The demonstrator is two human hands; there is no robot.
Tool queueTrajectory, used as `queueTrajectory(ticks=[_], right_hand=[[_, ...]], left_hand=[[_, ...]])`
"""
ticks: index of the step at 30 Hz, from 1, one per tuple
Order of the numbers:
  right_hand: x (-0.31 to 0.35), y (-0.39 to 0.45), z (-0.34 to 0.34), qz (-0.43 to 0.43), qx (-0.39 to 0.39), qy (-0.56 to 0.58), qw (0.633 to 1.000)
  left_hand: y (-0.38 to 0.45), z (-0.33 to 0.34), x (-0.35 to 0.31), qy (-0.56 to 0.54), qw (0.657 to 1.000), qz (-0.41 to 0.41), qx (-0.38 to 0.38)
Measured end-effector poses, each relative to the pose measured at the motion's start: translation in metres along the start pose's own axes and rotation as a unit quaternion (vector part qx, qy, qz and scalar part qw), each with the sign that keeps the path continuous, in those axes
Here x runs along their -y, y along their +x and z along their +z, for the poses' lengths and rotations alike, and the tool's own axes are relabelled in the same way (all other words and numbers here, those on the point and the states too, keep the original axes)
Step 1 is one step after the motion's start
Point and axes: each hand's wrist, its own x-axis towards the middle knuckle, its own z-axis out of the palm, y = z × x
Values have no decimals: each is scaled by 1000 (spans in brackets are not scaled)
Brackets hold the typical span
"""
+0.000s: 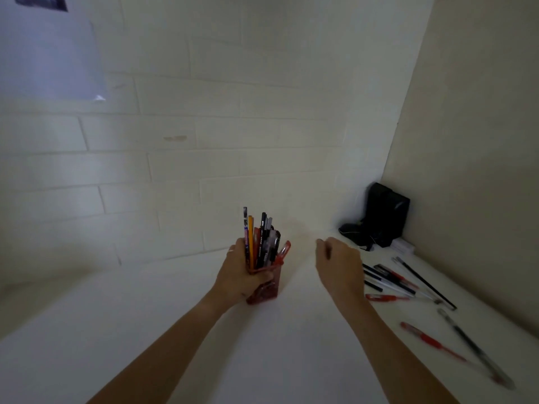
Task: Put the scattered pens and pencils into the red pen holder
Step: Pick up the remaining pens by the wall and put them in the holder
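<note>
Behind the gripping left hand (242, 275), the red pen holder (267, 287) half hides; right hand (339, 265) empty.

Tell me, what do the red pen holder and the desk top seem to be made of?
The red pen holder looks like translucent tinted plastic: light and dark shapes show through its wall, though blur leaves this uncertain. The desk top looks like a smooth white laminate or painted board with a matt finish: it shows soft shadows and no glare, but the exact material cannot be told.

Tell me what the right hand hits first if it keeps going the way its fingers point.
The right hand points away toward the tiled wall. Nothing lies on the white table between; the way looks free up to the wall, though depth is unclear.
</note>
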Motion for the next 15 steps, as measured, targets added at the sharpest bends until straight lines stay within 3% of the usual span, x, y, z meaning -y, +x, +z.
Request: queueTrajectory(ticks=[3, 6, 10, 15], right_hand=[[-60, 7, 9, 40, 57, -110, 991], [-104, 7, 16, 52, 63, -156, 984], [-125, 7, 28, 56, 117, -98, 987], [-121, 10, 43, 26, 120, -90, 988]], left_hand=[[0, 7, -4, 2, 1000, -1, -3], [5, 17, -2, -2, 1000, -1, -8], [11, 23, 3, 30, 1000, -8, -4], [17, 20, 13, 73, 997, 6, 8]])
